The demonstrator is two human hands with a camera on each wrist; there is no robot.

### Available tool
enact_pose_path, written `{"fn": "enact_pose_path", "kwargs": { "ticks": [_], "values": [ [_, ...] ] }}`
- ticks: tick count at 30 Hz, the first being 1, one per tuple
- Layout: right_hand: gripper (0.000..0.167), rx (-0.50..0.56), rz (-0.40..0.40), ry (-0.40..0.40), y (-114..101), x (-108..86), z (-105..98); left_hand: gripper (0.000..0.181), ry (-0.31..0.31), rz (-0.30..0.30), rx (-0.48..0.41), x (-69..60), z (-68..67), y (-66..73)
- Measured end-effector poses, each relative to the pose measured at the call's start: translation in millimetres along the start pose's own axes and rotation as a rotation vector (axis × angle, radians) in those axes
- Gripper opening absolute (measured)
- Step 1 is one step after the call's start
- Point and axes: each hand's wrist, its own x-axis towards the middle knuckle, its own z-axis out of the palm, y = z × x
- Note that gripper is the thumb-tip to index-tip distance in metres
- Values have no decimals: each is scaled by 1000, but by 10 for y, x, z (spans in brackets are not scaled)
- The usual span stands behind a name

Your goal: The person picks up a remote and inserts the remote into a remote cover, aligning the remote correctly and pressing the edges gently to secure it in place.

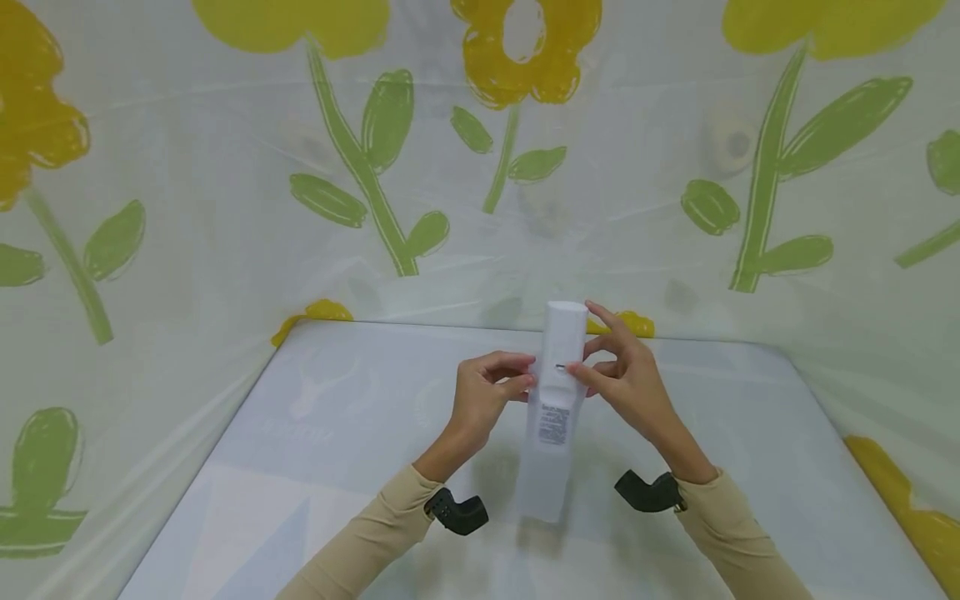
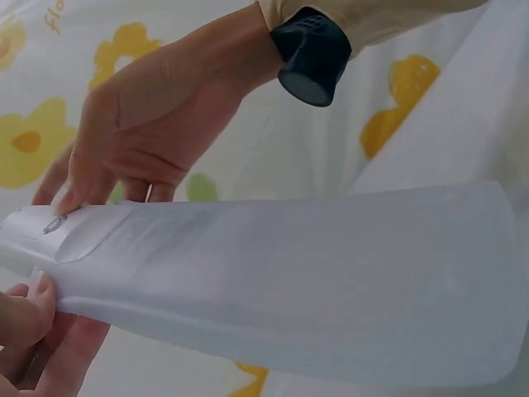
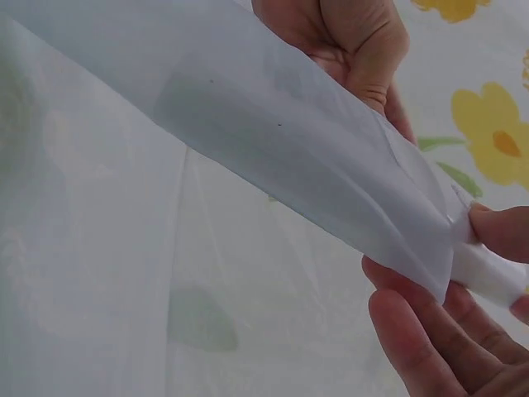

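A long white device (image 1: 566,333) with rounded edges and a small port stands upright above the table. Its lower part is inside a frosted plastic sleeve (image 1: 543,483), and a printed label (image 1: 553,423) shows through. My left hand (image 1: 483,392) pinches the sleeve's left edge near its mouth, thumb against fingertips. From the right, my right hand (image 1: 626,375) holds the device, thumb by the port and index finger raised to the top end. In the left wrist view the sleeve (image 2: 331,273) extends flat beyond the device. The right wrist view shows the sleeve's mouth around the device.
Beneath both hands lies a pale table (image 1: 360,417) with a faint printed pattern. A white curtain (image 1: 600,183) with yellow flowers and green leaves hangs behind and at the sides. Each wrist carries a dark camera mount (image 1: 457,511).
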Motion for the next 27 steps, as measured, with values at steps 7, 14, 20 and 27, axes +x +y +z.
{"fn": "enact_pose_path", "kwargs": {
  "ticks": [7, 14, 20, 27],
  "values": [
    [73, 72, 37, 54, 52, -1, 36, 32, -29, 1, 30, 38, -4, 84],
    [46, 109, 16, 97, 100, -25, 41, 37, -90, 22, 144, -26, 70, 331],
    [34, 145, -60, -4, 123, -50, -2, 37, -46, 73, 177, -39, 62, 367],
    [36, 151, -200, -92, 160, -70, -51, 36, -61, 100, 98, -1, 39, 333]
  ]
}}
